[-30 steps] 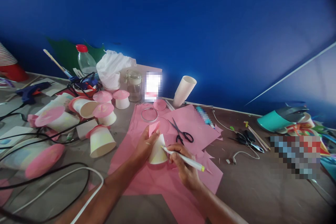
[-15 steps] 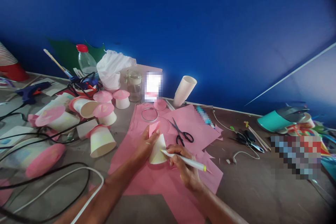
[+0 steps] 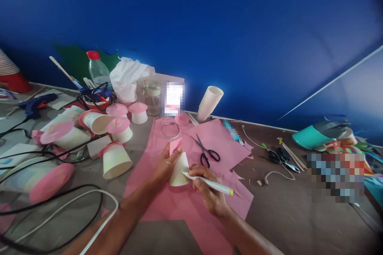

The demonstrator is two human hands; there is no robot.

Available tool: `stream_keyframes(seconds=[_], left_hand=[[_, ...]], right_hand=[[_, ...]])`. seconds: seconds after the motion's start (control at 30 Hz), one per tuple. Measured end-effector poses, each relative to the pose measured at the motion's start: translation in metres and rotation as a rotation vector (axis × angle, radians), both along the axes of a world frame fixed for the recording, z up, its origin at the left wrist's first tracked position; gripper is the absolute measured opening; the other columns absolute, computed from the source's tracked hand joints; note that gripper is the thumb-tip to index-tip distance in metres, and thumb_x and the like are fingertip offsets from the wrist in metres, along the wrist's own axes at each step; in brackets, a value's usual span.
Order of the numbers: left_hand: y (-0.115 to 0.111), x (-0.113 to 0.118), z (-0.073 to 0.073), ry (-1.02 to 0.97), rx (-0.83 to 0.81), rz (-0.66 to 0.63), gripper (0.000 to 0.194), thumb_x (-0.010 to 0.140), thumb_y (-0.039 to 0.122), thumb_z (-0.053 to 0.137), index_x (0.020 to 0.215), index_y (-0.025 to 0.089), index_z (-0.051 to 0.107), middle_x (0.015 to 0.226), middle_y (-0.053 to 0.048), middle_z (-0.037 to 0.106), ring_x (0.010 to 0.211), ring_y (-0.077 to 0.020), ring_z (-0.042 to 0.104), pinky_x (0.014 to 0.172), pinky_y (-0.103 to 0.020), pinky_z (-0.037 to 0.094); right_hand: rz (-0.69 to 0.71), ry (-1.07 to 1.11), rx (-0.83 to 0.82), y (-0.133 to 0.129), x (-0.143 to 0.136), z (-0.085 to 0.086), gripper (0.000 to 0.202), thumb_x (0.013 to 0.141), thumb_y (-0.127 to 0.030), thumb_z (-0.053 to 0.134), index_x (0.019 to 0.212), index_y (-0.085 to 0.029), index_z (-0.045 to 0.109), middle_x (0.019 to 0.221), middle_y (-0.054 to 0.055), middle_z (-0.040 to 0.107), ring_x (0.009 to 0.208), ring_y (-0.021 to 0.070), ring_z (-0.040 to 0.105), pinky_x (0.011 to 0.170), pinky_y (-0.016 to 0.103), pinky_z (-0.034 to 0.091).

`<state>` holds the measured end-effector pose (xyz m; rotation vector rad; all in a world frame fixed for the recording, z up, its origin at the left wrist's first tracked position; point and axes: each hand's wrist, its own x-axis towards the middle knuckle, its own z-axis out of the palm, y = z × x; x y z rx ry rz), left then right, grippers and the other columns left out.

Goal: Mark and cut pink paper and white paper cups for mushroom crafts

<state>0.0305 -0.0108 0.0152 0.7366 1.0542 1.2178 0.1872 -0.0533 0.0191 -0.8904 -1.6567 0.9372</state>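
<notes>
A white paper cup (image 3: 180, 170) with a pink paper top (image 3: 175, 146) is tilted over pink paper sheets (image 3: 167, 207). My left hand (image 3: 164, 163) is closed around the cup's upper end on its left side. In my right hand (image 3: 209, 191) is a white marker (image 3: 212, 184) with a yellow end, its yellow tip at the lower right side of the cup. Black-handled scissors (image 3: 206, 151) lie spread on the pink paper just beyond my right hand. A metal ring (image 3: 170, 130) rests farther back on the paper.
Several pink-topped cups (image 3: 117, 160) and looping cables (image 3: 101, 193) lie at the left. Along the wall stand a glass jar (image 3: 153, 97), a bright screen (image 3: 174, 97) and leaning stacked cups (image 3: 210, 103). Pliers (image 3: 284, 161) and a teal container (image 3: 309, 135) lie at the right.
The marker and my right hand have shifted very slightly left along the cup's side. My left hand keeps its hold on the cup.
</notes>
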Motion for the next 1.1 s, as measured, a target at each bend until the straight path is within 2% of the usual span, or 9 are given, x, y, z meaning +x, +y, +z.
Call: stream_keyframes(seconds=[0.13, 0.27, 0.43, 0.63, 0.83, 1.1], left_hand=[[-0.0006, -0.0006, 0.0026, 0.012, -0.007, 0.008, 0.041, 0.075, 0.054, 0.076, 0.099, 0.024, 0.063, 0.062, 0.005, 0.059, 0.048, -0.0135, 0.053, 0.045, -0.024, 0.041], [-0.0007, -0.0008, 0.0030, 0.032, -0.015, -0.001, 0.046, 0.075, 0.056, 0.075, 0.103, 0.022, 0.062, 0.064, 0.005, 0.059, 0.049, -0.0125, 0.054, 0.046, -0.023, 0.041], [0.0004, -0.0005, 0.0018, 0.038, -0.002, -0.013, 0.050, 0.075, 0.059, 0.074, 0.101, 0.019, 0.058, 0.061, 0.007, 0.055, 0.048, -0.0099, 0.051, 0.044, -0.020, 0.041], [-0.0015, -0.0010, 0.0049, 0.022, -0.011, -0.024, 0.055, 0.073, 0.062, 0.075, 0.104, 0.020, 0.058, 0.060, 0.007, 0.055, 0.047, -0.0102, 0.051, 0.044, -0.020, 0.040], [-0.0016, -0.0001, 0.0066, 0.013, -0.023, -0.017, 0.050, 0.074, 0.059, 0.075, 0.101, 0.021, 0.058, 0.063, 0.006, 0.058, 0.048, -0.0100, 0.051, 0.045, -0.021, 0.041], [-0.0018, -0.0002, 0.0062, 0.023, -0.005, -0.003, 0.043, 0.076, 0.054, 0.074, 0.099, 0.021, 0.061, 0.061, 0.006, 0.058, 0.048, -0.0113, 0.052, 0.045, -0.022, 0.039]], right_hand=[[0.000, -0.006, -0.017, -0.0003, -0.0005, -0.0015, 0.024, 0.098, -0.041, 0.053, 0.093, -0.023, 0.069, 0.073, 0.001, 0.064, 0.063, 0.0163, 0.059, 0.059, 0.029, 0.046], [-0.009, -0.014, -0.006, -0.0001, -0.0007, -0.0002, 0.022, 0.098, -0.038, 0.053, 0.093, -0.024, 0.069, 0.073, 0.001, 0.065, 0.064, 0.0166, 0.060, 0.059, 0.029, 0.046], [-0.020, 0.023, -0.007, 0.0014, 0.0005, -0.0015, 0.026, 0.098, -0.041, 0.053, 0.088, -0.024, 0.069, 0.073, 0.001, 0.065, 0.066, 0.0171, 0.060, 0.061, 0.029, 0.047], [-0.005, 0.051, -0.007, 0.0009, 0.0004, -0.0026, 0.023, 0.099, -0.042, 0.053, 0.092, -0.025, 0.068, 0.072, -0.001, 0.063, 0.065, 0.0160, 0.057, 0.061, 0.028, 0.045], [0.033, -0.026, 0.054, -0.0016, 0.0010, 0.0019, 0.018, 0.098, -0.037, 0.054, 0.098, -0.026, 0.068, 0.079, 0.001, 0.065, 0.068, 0.0162, 0.059, 0.063, 0.028, 0.047], [0.021, -0.058, 0.089, -0.0009, -0.0004, 0.0008, 0.016, 0.098, -0.030, 0.053, 0.094, -0.025, 0.068, 0.078, 0.001, 0.065, 0.068, 0.0158, 0.060, 0.062, 0.028, 0.046]])
